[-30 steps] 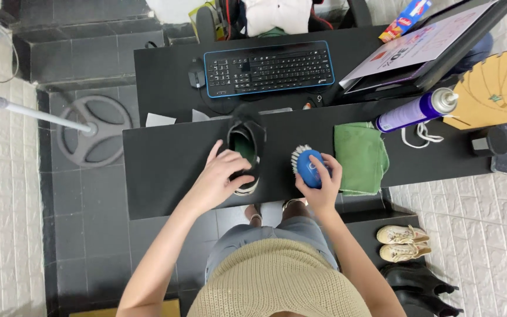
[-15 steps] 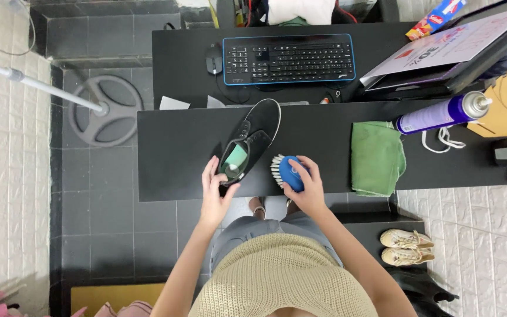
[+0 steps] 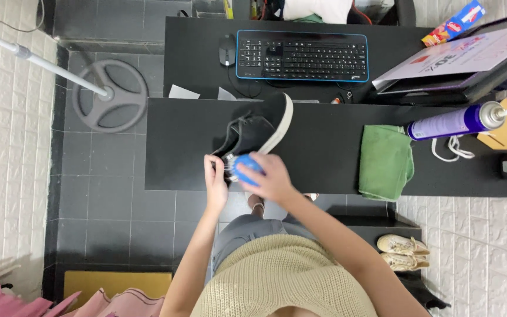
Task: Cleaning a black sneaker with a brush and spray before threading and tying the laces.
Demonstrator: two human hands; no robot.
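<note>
We see two black desks, one behind the other. On the front desk (image 3: 324, 158) a black shoe with a white sole (image 3: 259, 129) lies tilted near the middle. To its right a folded green cloth (image 3: 385, 161) rests at the front edge, and further right a purple spray can (image 3: 456, 121) lies on its side, with a white cord (image 3: 450, 149) just beside it. On the back desk (image 3: 200, 53) there is a black keyboard with a blue border (image 3: 301, 56), a black mouse (image 3: 227, 50) close on its left, and an open laptop (image 3: 459, 64) on the right. The floor (image 3: 107, 194) is of dark grey tiles; a round fan base (image 3: 110, 94) stands there, and a pair of beige shoes (image 3: 403, 252).
</note>
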